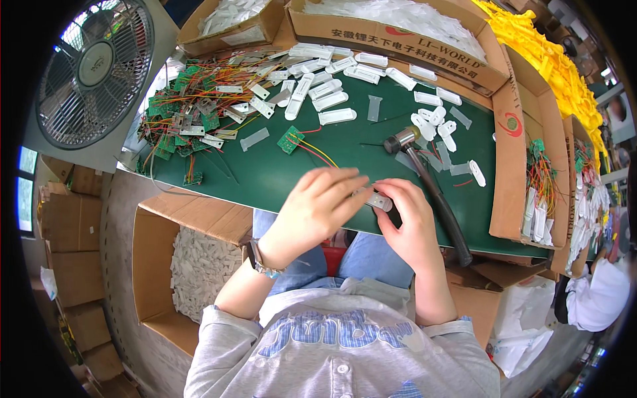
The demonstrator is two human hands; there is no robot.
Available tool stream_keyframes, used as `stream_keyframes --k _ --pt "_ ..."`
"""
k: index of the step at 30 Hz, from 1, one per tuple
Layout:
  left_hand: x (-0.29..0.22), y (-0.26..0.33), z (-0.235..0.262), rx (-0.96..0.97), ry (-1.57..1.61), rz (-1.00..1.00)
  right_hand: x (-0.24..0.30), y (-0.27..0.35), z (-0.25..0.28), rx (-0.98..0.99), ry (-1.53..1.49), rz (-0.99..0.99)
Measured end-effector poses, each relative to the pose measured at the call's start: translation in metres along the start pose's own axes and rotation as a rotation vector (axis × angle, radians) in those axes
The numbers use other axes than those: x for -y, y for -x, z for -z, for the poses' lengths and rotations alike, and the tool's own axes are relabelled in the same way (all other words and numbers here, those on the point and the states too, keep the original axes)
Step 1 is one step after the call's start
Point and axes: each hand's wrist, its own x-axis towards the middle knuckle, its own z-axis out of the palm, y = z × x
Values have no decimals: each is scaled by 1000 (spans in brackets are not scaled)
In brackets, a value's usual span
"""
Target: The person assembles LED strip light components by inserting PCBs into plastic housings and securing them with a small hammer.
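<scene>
In front of my lap, at the table's near edge, both hands meet at a small pale plastic casing (379, 201). My right hand (410, 215) pinches its right end between thumb and fingers. My left hand (322, 199) bends over the left end, its fingers slightly blurred and its thumb hidden. A green circuit board (290, 140) lies just beyond my left hand. Red and yellow wires (318, 152) run from the board toward the hands, their ends hidden by my left fingers. A black-handled hammer (434, 192) lies right of my right hand.
A heap of wired circuit boards (192, 113) covers the table's left. White casings (325, 89) and clear strips (254, 139) lie farther back. Cardboard boxes (398, 40) line the far side; another box (524, 132) stands right. A fan (93, 66) stands left, and an open carton (156, 265) sits below.
</scene>
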Motion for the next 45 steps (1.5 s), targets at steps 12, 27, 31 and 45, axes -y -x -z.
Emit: stream_keyframes --k 12,27,31,45 --pt "29 -2 -3 32 141 169 2 -3 3 51 36 81" --pt "23 -6 -4 27 185 191 1 1 -2 21 100 140" --pt "25 -8 2 56 179 181 1 2 -3 9 108 168" --pt "7 -2 5 3 -188 65 2 2 -4 17 147 202"
